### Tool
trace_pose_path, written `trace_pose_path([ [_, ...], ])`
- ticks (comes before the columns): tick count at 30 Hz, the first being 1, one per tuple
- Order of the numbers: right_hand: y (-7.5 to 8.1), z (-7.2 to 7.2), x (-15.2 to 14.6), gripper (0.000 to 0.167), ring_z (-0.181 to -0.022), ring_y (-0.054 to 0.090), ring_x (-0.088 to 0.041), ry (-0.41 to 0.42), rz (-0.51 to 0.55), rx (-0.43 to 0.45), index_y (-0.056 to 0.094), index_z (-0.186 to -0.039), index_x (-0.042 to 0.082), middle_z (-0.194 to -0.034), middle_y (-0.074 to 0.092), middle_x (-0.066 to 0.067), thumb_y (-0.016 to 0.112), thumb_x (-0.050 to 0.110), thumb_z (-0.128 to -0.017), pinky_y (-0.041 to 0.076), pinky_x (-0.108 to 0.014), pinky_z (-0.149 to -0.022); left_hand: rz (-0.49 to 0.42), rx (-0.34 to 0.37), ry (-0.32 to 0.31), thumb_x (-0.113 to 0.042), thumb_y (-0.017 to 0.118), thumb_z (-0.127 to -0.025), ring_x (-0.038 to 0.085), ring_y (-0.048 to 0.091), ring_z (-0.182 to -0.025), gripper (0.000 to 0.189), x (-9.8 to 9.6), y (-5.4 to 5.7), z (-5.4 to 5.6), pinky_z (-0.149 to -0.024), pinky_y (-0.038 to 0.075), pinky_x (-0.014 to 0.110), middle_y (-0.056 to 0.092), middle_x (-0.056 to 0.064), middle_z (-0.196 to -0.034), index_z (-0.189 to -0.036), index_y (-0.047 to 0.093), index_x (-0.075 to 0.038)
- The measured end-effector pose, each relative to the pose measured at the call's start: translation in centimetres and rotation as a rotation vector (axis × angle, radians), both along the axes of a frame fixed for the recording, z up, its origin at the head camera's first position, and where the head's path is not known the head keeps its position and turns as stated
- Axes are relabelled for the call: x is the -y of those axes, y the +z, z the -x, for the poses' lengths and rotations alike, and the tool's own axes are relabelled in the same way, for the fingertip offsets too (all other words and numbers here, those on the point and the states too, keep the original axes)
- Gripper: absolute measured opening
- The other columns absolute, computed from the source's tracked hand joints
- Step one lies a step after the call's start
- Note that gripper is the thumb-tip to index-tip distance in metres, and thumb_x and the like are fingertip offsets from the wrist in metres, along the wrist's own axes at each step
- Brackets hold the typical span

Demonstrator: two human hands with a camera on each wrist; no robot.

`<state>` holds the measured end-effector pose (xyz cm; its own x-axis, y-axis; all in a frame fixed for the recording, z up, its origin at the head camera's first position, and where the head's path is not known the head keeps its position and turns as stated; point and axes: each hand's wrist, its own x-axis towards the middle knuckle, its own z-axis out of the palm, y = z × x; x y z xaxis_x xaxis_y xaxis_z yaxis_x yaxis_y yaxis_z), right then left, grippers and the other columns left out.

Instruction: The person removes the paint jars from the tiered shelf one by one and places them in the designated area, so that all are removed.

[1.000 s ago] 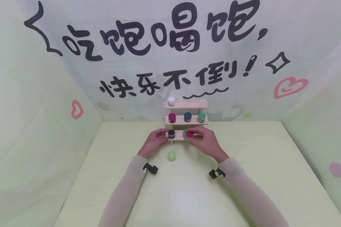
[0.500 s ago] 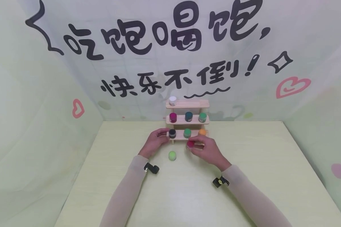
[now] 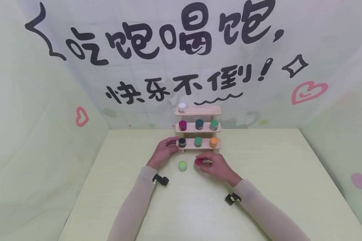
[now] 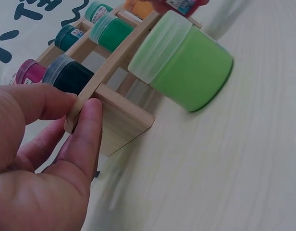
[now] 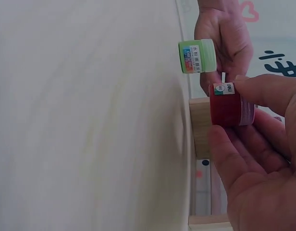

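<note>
My left hand (image 3: 164, 152) pinches the left end of the lowest tier of a small three-tier wooden shelf (image 3: 190, 146), thumb above and fingers below in the left wrist view. In front of the shelf, my right hand (image 3: 218, 168) holds a red paint jar (image 5: 226, 107) between thumb and fingers, its label partly showing. Just left of that jar, a light green paint jar (image 3: 182, 166) stands on the table, untouched. On the lowest tier sit a black jar (image 3: 182, 143), a green jar (image 3: 198, 142) and an orange jar (image 3: 213, 142).
The middle tier carries a magenta jar (image 3: 182, 125), a dark teal jar (image 3: 199, 124) and a green-lidded jar (image 3: 214, 125). A white jar (image 3: 182, 107) stands at the top tier's left end. Behind the table (image 3: 259, 201) hangs a printed cloth (image 3: 157, 70).
My right hand has brought the red jar from in front of the lowest tier down toward the table, beside the light green jar, uncovering the orange jar. My left hand stays on the shelf.
</note>
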<state>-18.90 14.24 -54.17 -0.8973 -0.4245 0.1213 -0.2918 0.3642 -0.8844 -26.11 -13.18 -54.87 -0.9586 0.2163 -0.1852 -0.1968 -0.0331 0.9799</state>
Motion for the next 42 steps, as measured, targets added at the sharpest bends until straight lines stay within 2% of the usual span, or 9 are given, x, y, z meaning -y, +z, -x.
trace_pose_path([
  [8, -0.2, 0.1, 0.2, 0.035, -0.111, 0.072, -0.023, -0.001, -0.088, 0.035, 0.075, -0.124, 0.006, -0.117, 0.076, -0.005, 0.083, 0.008, -0.09, 0.067, -0.028, -0.095, -0.033, 0.025, -0.003, 0.004, 0.073, -0.09, 0.019, 0.07, -0.112, 0.053, 0.1, 0.2, -0.3, -0.102, 0.063, 0.028, 0.066, 0.018, -0.136, -0.141, 0.064, -0.006],
  [18, -0.4, 0.3, 0.2, 0.033, -0.112, 0.074, -0.023, 0.019, -0.105, 0.075, 0.076, -0.122, 0.009, -0.118, 0.077, -0.004, 0.084, 0.011, -0.09, 0.066, -0.034, -0.1, -0.016, 0.018, 0.002, 0.003, 0.073, -0.09, 0.019, 0.07, -0.114, 0.053, 0.1, 0.0, -0.3, -0.103, 0.063, 0.028, 0.065, 0.018, -0.138, -0.141, 0.064, -0.007],
  [27, -0.6, 0.3, 0.2, 0.034, -0.113, 0.074, -0.025, 0.011, -0.104, 0.106, 0.074, -0.123, 0.009, -0.119, 0.077, -0.005, 0.082, 0.007, -0.09, 0.066, -0.036, -0.1, -0.035, 0.026, 0.0, 0.004, 0.073, -0.09, 0.021, 0.07, -0.115, 0.053, 0.1, 0.0, -0.3, -0.103, 0.063, 0.029, 0.065, 0.019, -0.137, -0.141, 0.064, -0.006],
  [34, -0.5, 0.6, 0.2, 0.039, -0.112, 0.075, -0.022, -0.011, -0.111, 0.127, 0.074, -0.125, 0.01, -0.119, 0.077, -0.003, 0.084, 0.008, -0.087, 0.066, -0.034, -0.1, -0.037, 0.024, -0.001, 0.004, 0.072, -0.09, 0.02, 0.07, -0.115, 0.053, 0.1, 0.1, -0.2, -0.103, 0.063, 0.029, 0.064, 0.02, -0.139, -0.142, 0.063, -0.005],
  [42, 0.6, 0.9, -0.2, 0.043, -0.121, 0.071, -0.028, -0.031, -0.052, 0.145, 0.072, -0.129, 0.006, -0.127, 0.075, -0.009, 0.085, 0.022, -0.091, 0.065, -0.034, -0.102, -0.031, 0.025, -0.001, 0.006, 0.072, -0.089, 0.019, 0.07, -0.114, 0.054, 0.1, 0.2, -0.1, -0.102, 0.064, 0.029, 0.065, 0.019, -0.137, -0.141, 0.064, -0.005],
])
